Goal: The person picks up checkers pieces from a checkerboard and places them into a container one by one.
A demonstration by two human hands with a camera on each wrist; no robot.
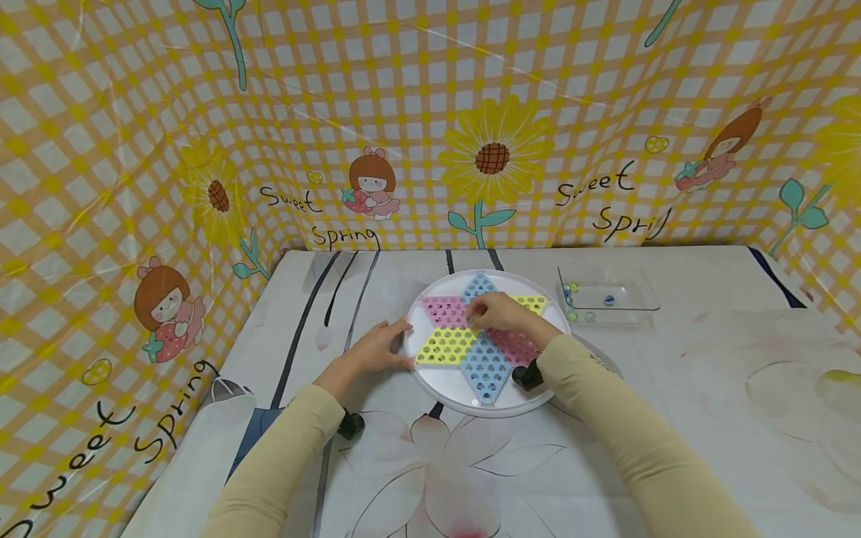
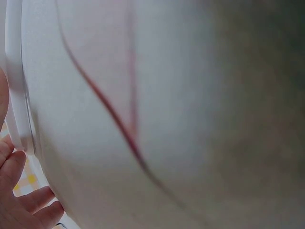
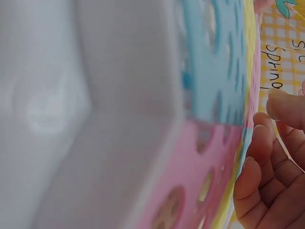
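Observation:
A round white Chinese checkers board (image 1: 437,388) lies on the table, its perforated star coloured pink, yellow and blue. At the left rim, my left hand (image 1: 377,347) rests with thumb and fingers spread along the edge. The left wrist view shows its fingertips (image 2: 19,157) right at the rim, with other fingers lower down by the table. My right hand (image 1: 501,310) is over the star's upper middle, fingers bent and thumb close to the forefinger. In the right wrist view the thumb (image 3: 288,107) faces the curled fingers; I cannot tell whether a small piece is between them.
A clear plastic box (image 1: 639,306) stands behind the board to the right, with several marbles in its left part and a blue one (image 1: 608,300) nearer its middle. A checked cloth (image 1: 417,60) hangs behind and at the sides. A white-and-blue item (image 1: 232,392) lies at the left edge.

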